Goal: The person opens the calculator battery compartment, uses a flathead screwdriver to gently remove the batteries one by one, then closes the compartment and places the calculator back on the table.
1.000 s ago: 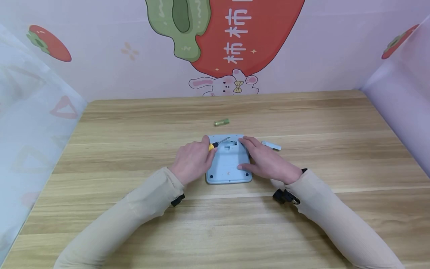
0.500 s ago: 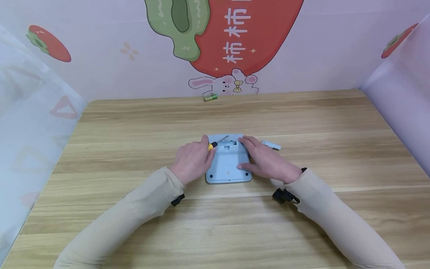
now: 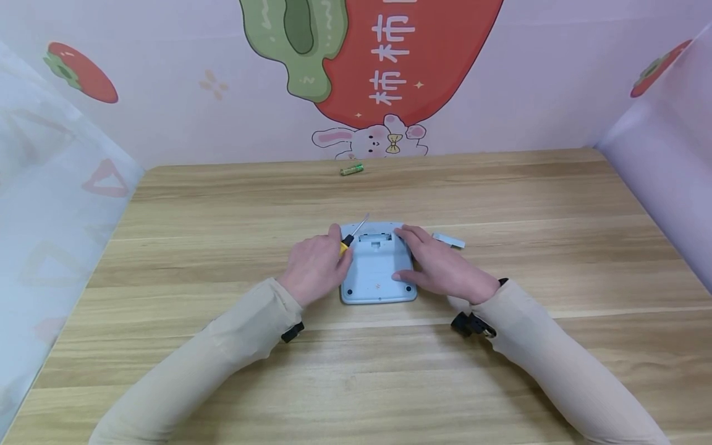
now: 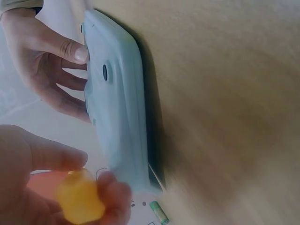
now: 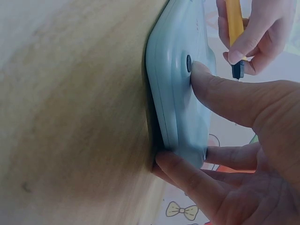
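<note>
A light-blue device shaped like a calculator [image 3: 378,272] lies back side up on the table, its battery compartment [image 3: 375,237] uncovered. My left hand [image 3: 317,266] grips a yellow-handled screwdriver [image 3: 356,230]; the shaft points away, over the device's far left part. In the left wrist view the yellow handle [image 4: 80,199] is blurred between thumb and fingers. My right hand [image 3: 445,266] holds the device at its right side, thumb [image 5: 220,89] on the back near a black foot and fingers at the edge. A green battery [image 3: 351,169] lies near the table's far edge.
A small light-blue battery cover [image 3: 449,240] lies just right of the device, beyond the right hand. The wooden table [image 3: 222,210] ends at a printed cloth backdrop [image 3: 183,93], with cloth side walls to left and right.
The battery has rolled away from the device to the far edge, then come slightly back. The screwdriver's tip has swung up out of the compartment, farther from me. The right hand has stayed put.
</note>
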The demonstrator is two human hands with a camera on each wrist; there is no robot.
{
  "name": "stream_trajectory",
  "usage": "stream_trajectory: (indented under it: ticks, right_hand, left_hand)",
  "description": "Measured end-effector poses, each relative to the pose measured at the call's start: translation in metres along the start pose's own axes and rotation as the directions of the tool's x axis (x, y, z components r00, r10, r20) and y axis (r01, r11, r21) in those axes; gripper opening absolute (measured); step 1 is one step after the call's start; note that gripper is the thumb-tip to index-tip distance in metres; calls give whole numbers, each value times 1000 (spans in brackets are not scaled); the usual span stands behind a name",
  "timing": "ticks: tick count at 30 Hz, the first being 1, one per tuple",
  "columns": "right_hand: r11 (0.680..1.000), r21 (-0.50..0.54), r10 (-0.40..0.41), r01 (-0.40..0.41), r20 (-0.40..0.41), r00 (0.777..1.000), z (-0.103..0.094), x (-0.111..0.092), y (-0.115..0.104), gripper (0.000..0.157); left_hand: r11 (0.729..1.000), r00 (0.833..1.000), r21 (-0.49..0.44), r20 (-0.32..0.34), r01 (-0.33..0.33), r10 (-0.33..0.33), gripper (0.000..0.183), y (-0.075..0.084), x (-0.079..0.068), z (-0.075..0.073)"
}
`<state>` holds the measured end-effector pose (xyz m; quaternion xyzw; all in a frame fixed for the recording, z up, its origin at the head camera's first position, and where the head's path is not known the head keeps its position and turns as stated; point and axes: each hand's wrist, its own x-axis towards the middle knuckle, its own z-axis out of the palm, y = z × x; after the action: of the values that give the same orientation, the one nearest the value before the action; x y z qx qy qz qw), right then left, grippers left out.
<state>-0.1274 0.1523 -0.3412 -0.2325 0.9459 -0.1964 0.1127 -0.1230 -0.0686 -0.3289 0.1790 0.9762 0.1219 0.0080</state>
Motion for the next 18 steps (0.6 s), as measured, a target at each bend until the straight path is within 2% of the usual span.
stream_trajectory:
  ticks: [5, 13, 18]
  right_hand:
    - [1000, -3, -11, 11, -4, 1000, 0, 0, 1, 77]
    - [1000, -8, -15, 14, -4, 1000, 1, 0, 1, 77]
    - [1000, -11, -14, 13, -5, 1000, 1, 0, 0, 77]
  left_hand:
    - [1000, 1000, -23, 6, 13, -13, 22, -3, -1, 0]
    - [996, 997, -52, 35, 69, -67, 20, -13, -6, 1]
    - [995, 997, -67, 27, 72, -71, 20, -18, -9, 1]
